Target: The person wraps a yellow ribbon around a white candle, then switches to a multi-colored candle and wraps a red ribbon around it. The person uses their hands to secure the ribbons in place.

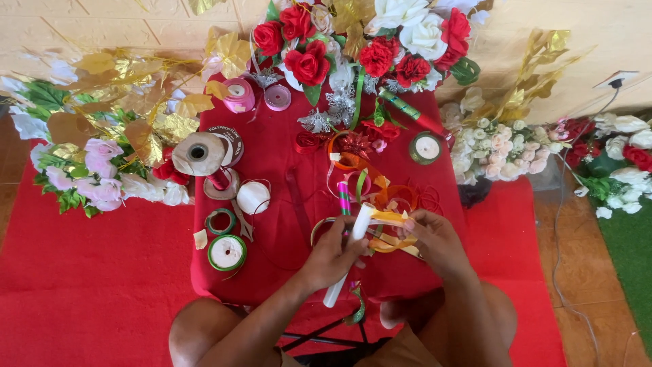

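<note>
As left hand (333,255) grips white tube (350,251); glossy ribbon (390,219) curls.

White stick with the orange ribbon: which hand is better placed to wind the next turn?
Probably the right hand. It already pinches the orange ribbon near the top of the white stick, while the left hand is wrapped around the stick's middle, steadying it, so its grip looks committed.

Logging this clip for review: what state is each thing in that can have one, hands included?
Left hand: closed around the white stick.
White stick: held, tilted.
Right hand: pinching the yellow ribbon.
Yellow ribbon: loose, looped by the stick's top.
Green ribbon spool: lying flat.
Scissors: lying on the red cloth.
</note>
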